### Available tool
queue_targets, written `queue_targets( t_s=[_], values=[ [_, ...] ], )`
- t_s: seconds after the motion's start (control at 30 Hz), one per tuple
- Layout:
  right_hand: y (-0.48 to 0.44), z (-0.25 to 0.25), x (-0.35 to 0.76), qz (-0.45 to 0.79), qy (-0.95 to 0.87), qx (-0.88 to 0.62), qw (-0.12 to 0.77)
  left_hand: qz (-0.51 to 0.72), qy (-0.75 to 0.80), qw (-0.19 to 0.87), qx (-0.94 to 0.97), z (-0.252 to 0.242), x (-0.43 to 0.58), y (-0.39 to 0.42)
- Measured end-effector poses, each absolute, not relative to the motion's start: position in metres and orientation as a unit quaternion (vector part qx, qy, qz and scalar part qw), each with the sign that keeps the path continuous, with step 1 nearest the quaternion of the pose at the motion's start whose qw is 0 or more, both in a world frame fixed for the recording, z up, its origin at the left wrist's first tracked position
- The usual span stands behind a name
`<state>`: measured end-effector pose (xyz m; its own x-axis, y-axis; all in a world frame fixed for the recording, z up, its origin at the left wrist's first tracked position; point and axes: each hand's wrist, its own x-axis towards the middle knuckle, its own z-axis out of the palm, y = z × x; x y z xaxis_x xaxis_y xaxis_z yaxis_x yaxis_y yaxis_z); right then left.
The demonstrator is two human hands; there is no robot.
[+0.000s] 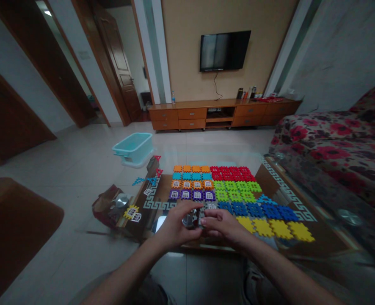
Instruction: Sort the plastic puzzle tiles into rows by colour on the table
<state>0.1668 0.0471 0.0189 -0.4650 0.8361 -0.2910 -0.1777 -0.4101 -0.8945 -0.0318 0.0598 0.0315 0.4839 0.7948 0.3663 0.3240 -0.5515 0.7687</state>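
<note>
My left hand and my right hand meet over the near edge of the glass table. Between their fingertips is a small grey notched tile, partly hidden by the fingers. The left thumb and fingers curve around its left side, and the right fingers close on its right side. Just beyond lies a white window piece. Purple tiles with white windows form a row past the hands. Blue tiles and yellow tiles lie to the right of my right hand.
Farther back lie orange tiles, light-blue tiles, red tiles and green tiles. A yellow tile and loose window pieces sit at the left of the glass table. A teal bin stands on the floor.
</note>
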Motion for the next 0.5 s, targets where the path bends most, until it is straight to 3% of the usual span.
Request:
queue_targets(
  t_s=[0.1, 0.23, 0.5],
  values=[
    [0.048, 0.021, 0.166, 0.745, -0.408, -0.387, 0.358, 0.380, 0.383, 0.370, 0.756, 0.033, -0.030, 0.060],
    [0.052, 0.023, 0.165, 0.732, -0.378, -0.410, 0.392, 0.430, 0.396, 0.530, 0.614, 0.030, -0.025, 0.065],
    [0.052, 0.017, 0.165, 0.576, -0.515, -0.440, 0.457, 0.499, 0.371, 0.687, 0.375, 0.026, -0.015, 0.068]
  ],
)
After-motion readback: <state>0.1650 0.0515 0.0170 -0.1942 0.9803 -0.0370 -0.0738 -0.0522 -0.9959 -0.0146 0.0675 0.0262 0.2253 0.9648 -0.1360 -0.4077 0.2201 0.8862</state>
